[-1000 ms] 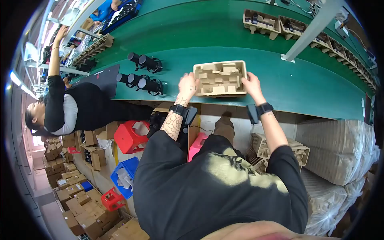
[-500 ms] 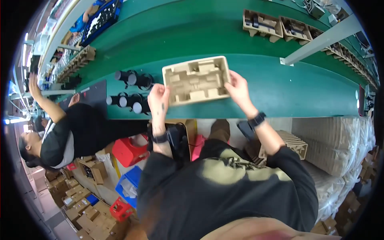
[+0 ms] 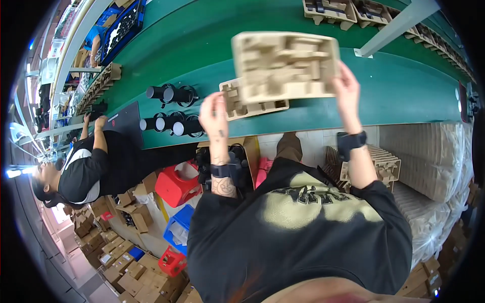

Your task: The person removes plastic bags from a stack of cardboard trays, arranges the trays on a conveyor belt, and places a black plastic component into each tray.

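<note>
My right hand [image 3: 347, 90] grips the right edge of a beige moulded pulp tray [image 3: 288, 65], raised above the green workbench and tilted. A second pulp tray [image 3: 233, 103] lies on the bench below it, partly hidden behind the raised one. Its left edge is pinched by my left hand [image 3: 214, 115]. Left of that hand stand several black cylindrical objects [image 3: 178, 95] with pale round ends, in two groups on the bench.
Filled pulp trays [image 3: 331, 12] line the back of the green bench [image 3: 404, 96], beside a grey post [image 3: 399, 30]. A co-worker [image 3: 81, 166] is at the left. Below are a box of black parts [image 3: 247, 151], a red stool [image 3: 177, 186] and wrapped tray stacks [image 3: 419, 156].
Both hands held what looked like one tray; now two show. My right hand has lifted one up and to the right, while my left hand stays at the lower one.
</note>
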Demonstrator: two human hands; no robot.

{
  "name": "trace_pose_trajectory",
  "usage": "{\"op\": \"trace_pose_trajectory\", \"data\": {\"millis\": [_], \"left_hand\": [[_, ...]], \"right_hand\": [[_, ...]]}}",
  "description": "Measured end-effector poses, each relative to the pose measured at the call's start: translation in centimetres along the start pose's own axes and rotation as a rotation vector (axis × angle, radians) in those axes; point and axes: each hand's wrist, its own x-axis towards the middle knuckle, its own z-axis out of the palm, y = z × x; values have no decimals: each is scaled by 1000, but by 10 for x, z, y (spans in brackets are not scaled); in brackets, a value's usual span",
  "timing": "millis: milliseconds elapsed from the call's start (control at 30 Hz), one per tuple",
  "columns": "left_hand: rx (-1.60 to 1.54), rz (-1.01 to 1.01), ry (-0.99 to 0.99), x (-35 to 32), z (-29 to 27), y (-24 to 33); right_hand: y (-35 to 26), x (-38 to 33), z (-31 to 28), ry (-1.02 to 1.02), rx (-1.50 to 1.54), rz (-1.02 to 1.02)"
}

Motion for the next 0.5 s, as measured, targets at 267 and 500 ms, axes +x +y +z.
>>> {"op": "trace_pose_trajectory", "data": {"millis": [267, 500], "left_hand": [[770, 565, -435, -42, 64, -89], [537, 611, -504, 7, 42, -110]], "right_hand": [[129, 3, -137, 3, -237, 87], [106, -21, -41, 29, -184, 107]]}}
